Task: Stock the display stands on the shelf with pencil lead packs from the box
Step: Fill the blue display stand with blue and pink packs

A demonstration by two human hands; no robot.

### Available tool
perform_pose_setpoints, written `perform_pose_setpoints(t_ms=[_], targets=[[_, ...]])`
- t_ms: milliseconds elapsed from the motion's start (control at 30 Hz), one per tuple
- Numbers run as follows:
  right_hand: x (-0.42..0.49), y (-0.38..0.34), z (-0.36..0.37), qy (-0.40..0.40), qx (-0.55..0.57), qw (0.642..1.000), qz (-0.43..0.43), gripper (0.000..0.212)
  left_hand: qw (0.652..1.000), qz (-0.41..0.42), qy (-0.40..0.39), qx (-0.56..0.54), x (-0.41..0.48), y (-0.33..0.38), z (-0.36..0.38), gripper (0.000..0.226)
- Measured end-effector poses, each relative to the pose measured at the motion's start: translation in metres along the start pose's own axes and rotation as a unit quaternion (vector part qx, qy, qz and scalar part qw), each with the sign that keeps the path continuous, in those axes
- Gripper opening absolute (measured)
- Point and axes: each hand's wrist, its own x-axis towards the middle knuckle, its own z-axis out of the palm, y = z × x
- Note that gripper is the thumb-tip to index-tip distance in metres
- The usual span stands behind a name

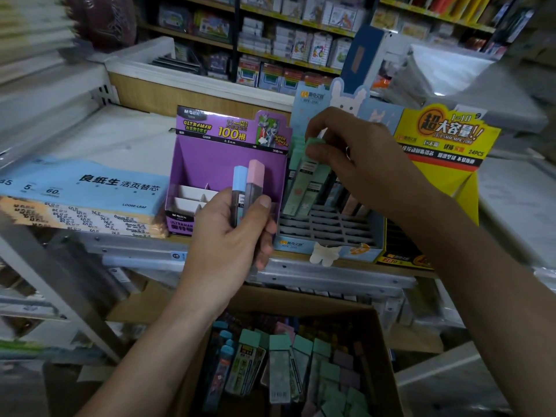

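Grips two packs upright and side by side in the left hand (231, 236), a blue-capped pack (239, 188) and a pink-capped pack (255, 182), in front of the purple display stand (210, 158) on the shelf (120, 139). Pinches with the right hand (355, 158) the top of a green-capped pack (307, 171) standing among other green packs at the back of the pale blue display stand (301, 245), just right of the purple one and beside a yellow display stand (445, 139). Looks down past the shelf edge into the cardboard box (383, 341), heaped with loose packs (279, 356) capped green, blue and purple, with loose-leaf paper stacks (90, 188) left of the purple stand.
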Motion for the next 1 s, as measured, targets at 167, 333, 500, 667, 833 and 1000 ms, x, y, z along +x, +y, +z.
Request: perform_pose_setpoints(t_ms=[167, 333, 500, 667, 833, 1000], targets=[[0.001, -0.001, 0.002, 0.005, -0.013, 1.0, -0.003, 0.014, 1.0, 0.0, 0.006, 0.003, -0.001, 0.0, 0.001, 0.02], [0.005, 0.0, 0.002, -0.018, -0.013, 1.0, 0.002, 0.015, 1.0, -0.001, 0.008, -0.004, -0.001, -0.001, 0.002, 0.021], [0.003, 0.002, 0.007, 0.001, -0.021, 1.0, -0.003, 0.016, 1.0, 0.001, 0.008, -0.005, -0.001, -0.002, 0.001, 0.02], [0.001, 0.003, 0.016, 0.019, -0.033, 0.999, -0.006, 0.023, 1.0, 0.003, 0.005, -0.003, 0.0, -0.003, 0.001, 0.023], [-0.003, -0.001, 0.024, 0.06, -0.048, 0.997, -0.011, 0.023, 1.0, 0.0, 0.0, -0.008, 0.001, -0.004, 0.002, 0.02], [-0.006, -0.002, 0.023, 0.048, -0.07, 0.996, -0.019, 0.028, 1.0, -0.009, 0.001, -0.014, 0.0, -0.003, 0.003, 0.018]])
